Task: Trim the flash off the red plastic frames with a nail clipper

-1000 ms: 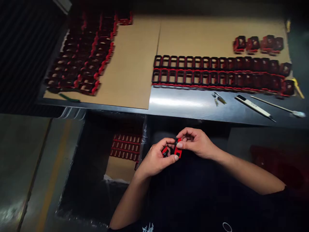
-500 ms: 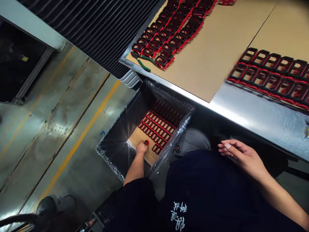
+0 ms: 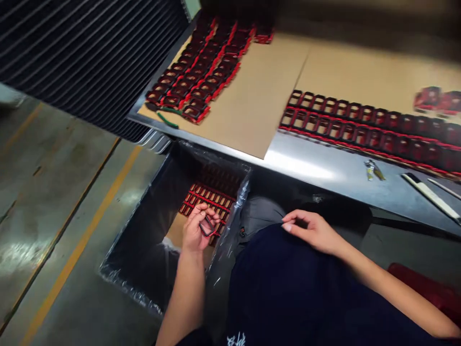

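My left hand is closed on a small rectangular frame, dark-rimmed with an open middle. It is held above the deep lined bin. Below it, rows of similar red and black frames lie on a cardboard sheet at the bin's bottom; my hand hides some of them. My right hand hovers in front of my torso, near the table edge. Its fingers are loosely bent, thumb a little apart, and nothing shows in them.
A metal table with cardboard stands ahead, bearing rows of red-black frames at right and more frames at left. Green-handled pliers lie at the left corner. A white-handled tool lies at right. Black ribbed panelling rises at left.
My left hand has come up from the bin's bottom with the frame, which now shows larger and tilted. My right hand has shifted left in view. The camera view has turned rightward.
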Motion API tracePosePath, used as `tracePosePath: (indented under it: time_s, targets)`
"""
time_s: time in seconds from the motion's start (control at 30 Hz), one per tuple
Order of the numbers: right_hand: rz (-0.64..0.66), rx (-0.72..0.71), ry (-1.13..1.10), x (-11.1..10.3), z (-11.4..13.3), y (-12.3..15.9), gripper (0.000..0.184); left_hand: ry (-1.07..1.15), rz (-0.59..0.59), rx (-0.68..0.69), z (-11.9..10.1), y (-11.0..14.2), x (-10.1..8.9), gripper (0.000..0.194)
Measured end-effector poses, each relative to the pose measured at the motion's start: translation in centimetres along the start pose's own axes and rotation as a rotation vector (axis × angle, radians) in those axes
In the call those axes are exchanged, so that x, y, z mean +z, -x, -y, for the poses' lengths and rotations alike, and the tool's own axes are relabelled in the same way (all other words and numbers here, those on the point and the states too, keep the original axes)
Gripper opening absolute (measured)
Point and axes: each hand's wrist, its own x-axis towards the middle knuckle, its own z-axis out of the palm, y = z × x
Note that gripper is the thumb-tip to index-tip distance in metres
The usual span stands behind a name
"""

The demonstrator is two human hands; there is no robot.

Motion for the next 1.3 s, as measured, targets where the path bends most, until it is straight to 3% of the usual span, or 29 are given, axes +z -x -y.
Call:
tracePosePath:
  time_s: [0.07,0.1,0.2,0.3,0.4,0.47,0.57,0.7,0.8,0.9,1.0,1.13,1.2,1.3]
  targets:
    - [0.141,-0.01,-0.115,0.9,0.8,0.0,0.059,0.156,0.189,0.119,-1.8,1.1,5.9,0.04]
    - [0.159,-0.03,-0.186,1.3,1.2,0.0,0.061,0.291,0.346,0.146,-2.5,1.7,8.9,0.042]
    - [-0.033,-0.156,-0.349,1.3,2.1,0.4,0.052,0.442,0.717,0.13,-3.8,3.7,16.8,0.039]
    - [-0.315,-0.3,-0.395,0.2,2.2,1.6,0.044,0.409,0.844,0.14,-4.1,4.7,21.2,0.036]
    - [-0.608,-0.478,-0.212,-0.7,1.8,3.1,0.029,0.434,0.874,0.143,-3.9,5.1,23.3,0.034]
    - [-0.771,-0.59,-0.002,-1.1,1.5,3.9,0.019,0.396,0.861,0.131,-3.7,5.5,23.6,0.033]
    - [-0.883,-0.77,0.239,-1.4,1.1,4.5,0.009,0.301,0.923,0.155,-3.7,6.2,22.6,0.039]
    - [-0.853,-0.938,0.271,-1.7,0.3,4.5,0.005,0.115,1.139,0.361,-4.5,6.7,20.1,0.063]
    - [-0.79,-0.94,0.23,-1.6,-0.2,4.4,0.007,-0.09,1.109,0.506,-4.9,6.8,18.9,0.073]
    - [-0.745,-0.934,0.22,-1.6,-0.2,4.5,0.004,-0.165,1.073,0.548,-5.0,6.8,18.4,0.073]
    - [-0.609,-0.835,0.159,-2.1,0.0,5.3,0.005,-0.182,1.064,0.559,-4.9,6.7,18.1,0.074]
    - [-0.371,-0.442,-0.312,-3.6,0.5,6.4,0.024,-0.23,1.099,0.564,-5.0,6.4,17.4,0.077]
    - [-0.275,-0.305,-0.51,-4.0,0.8,6.4,0.036,-0.332,1.112,0.639,-5.1,6.4,17.2,0.079]
    - [-0.206,-0.247,-0.599,-3.8,1.4,6.0,0.042,-0.488,1.104,0.767,-5.2,6.5,16.9,0.084]
